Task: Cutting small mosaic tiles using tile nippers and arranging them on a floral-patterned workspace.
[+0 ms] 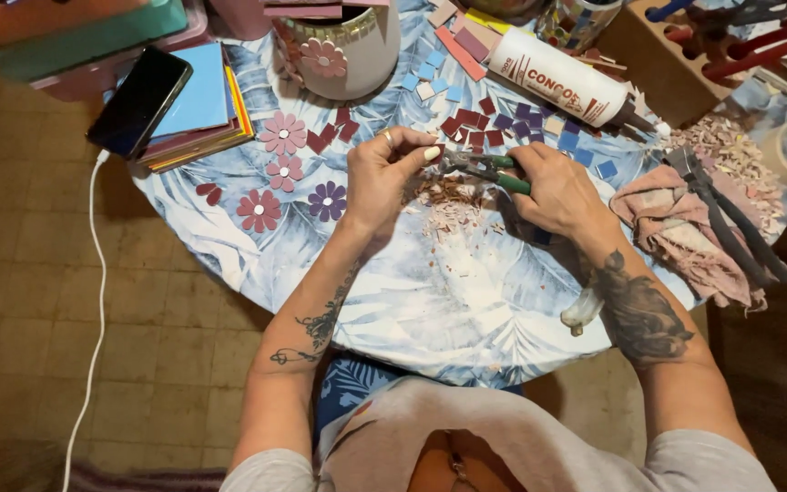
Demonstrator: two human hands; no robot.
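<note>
At the far left a dark phone (138, 102) lies on a stack of coloured sheets (202, 114) that overhangs the bench (430, 310) edge, its white cable (97, 301) trailing to the floor; a snag on that cable could probably drag phone and sheets off. Next to the right, flower-shaped tile pieces (282, 134) in pink, red and purple lie flat on the leaf-patterned cloth, near the left hand (384, 173), and a careless sweep of the wrist could scatter them. The left hand's fingers (412, 150) are pinched together at the nose of the nippers (480, 166), apparently on a small piece too tiny to make out; held that close to the cutting end, a fingertip could get nipped or a chip could fly up. Below them lies a heap of small shards (448, 205), sharp enough, I judge, to cut a resting wrist. The right hand (562, 191) is closed around the green handles, near the middle of the bench. Beyond it, far side, a white glue bottle (562, 80) lies on its side among loose square tiles (480, 128) and may leak or roll. To the right, a rag (676, 237) with a dark tool (726, 214) on it crowds that elbow.
</note>
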